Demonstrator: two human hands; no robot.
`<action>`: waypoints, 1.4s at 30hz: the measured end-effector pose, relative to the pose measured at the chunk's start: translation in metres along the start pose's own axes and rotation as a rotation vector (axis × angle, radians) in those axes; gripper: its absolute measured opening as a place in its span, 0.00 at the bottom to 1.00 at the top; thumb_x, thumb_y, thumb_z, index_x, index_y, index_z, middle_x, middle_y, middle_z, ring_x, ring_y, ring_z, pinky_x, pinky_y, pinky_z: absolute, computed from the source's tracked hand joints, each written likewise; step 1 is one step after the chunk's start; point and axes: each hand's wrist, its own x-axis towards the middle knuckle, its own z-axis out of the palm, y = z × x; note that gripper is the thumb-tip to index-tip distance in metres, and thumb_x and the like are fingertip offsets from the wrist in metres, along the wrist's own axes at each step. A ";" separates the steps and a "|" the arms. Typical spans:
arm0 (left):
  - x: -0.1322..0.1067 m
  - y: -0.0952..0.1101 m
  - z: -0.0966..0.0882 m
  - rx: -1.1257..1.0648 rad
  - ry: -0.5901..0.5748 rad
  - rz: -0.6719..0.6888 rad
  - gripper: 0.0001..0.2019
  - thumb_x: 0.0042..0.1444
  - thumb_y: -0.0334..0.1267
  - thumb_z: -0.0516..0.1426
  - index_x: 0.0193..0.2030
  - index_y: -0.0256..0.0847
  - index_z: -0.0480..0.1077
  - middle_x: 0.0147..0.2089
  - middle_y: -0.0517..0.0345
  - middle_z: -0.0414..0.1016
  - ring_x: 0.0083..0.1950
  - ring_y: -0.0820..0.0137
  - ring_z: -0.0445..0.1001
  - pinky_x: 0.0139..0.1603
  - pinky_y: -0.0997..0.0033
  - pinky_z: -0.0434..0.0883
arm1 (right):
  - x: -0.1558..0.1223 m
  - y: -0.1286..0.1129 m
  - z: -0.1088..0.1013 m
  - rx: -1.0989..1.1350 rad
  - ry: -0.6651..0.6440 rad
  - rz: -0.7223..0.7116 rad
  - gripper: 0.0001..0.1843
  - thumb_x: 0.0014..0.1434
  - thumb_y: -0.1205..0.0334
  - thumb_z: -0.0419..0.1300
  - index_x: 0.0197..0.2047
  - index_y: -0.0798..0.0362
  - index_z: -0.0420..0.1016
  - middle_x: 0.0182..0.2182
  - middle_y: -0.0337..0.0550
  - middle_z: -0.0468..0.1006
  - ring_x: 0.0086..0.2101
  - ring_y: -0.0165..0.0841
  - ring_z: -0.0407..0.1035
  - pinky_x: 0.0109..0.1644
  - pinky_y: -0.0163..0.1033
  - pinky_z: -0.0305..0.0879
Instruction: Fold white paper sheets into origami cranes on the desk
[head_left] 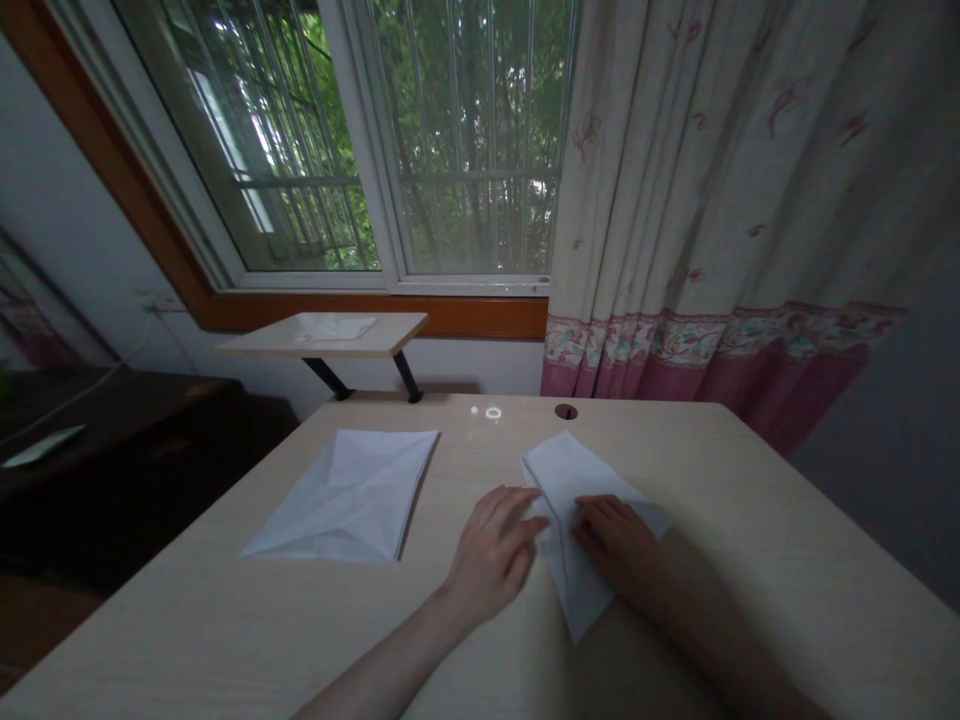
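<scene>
A partly folded white sheet of paper (574,465) lies at an angle on the desk, with a creased flap along its left side. My left hand (495,550) is at that left edge, thumb and fingers apart, fingertips touching the flap. On the sheet's right part rests my right hand (619,545), its fingers bent and close together against the paper; its thumb is mostly hidden. Left of both hands, a stack of square white sheets (352,495) with crease lines on top lies flat.
The pale wooden desk (465,650) has a round cable hole (566,411) at the back. A small raised shelf (277,338) at the back left carries a crumpled white piece (334,327). Behind are a barred window and a curtain (660,200). A dark table (112,400) stands at left.
</scene>
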 end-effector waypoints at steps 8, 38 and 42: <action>0.006 0.009 -0.005 0.126 -0.305 0.084 0.25 0.66 0.39 0.49 0.69 0.42 0.50 0.71 0.54 0.52 0.72 0.60 0.45 0.71 0.44 0.38 | 0.000 0.001 -0.003 0.061 0.021 -0.074 0.13 0.63 0.68 0.52 0.48 0.52 0.73 0.44 0.49 0.79 0.44 0.40 0.74 0.49 0.48 0.70; -0.001 0.002 0.009 0.105 -0.236 -0.117 0.11 0.64 0.34 0.51 0.47 0.43 0.74 0.49 0.56 0.78 0.48 0.63 0.77 0.53 0.58 0.72 | -0.002 0.030 -0.014 0.291 -0.272 -0.057 0.22 0.65 0.54 0.53 0.61 0.42 0.67 0.61 0.41 0.67 0.61 0.39 0.58 0.66 0.53 0.52; 0.000 0.004 0.008 0.131 -0.271 -0.178 0.11 0.63 0.37 0.53 0.49 0.43 0.72 0.54 0.55 0.76 0.53 0.61 0.74 0.57 0.55 0.70 | -0.001 0.026 -0.014 0.237 -0.323 -0.031 0.24 0.66 0.50 0.50 0.64 0.40 0.62 0.65 0.39 0.61 0.64 0.41 0.52 0.68 0.57 0.46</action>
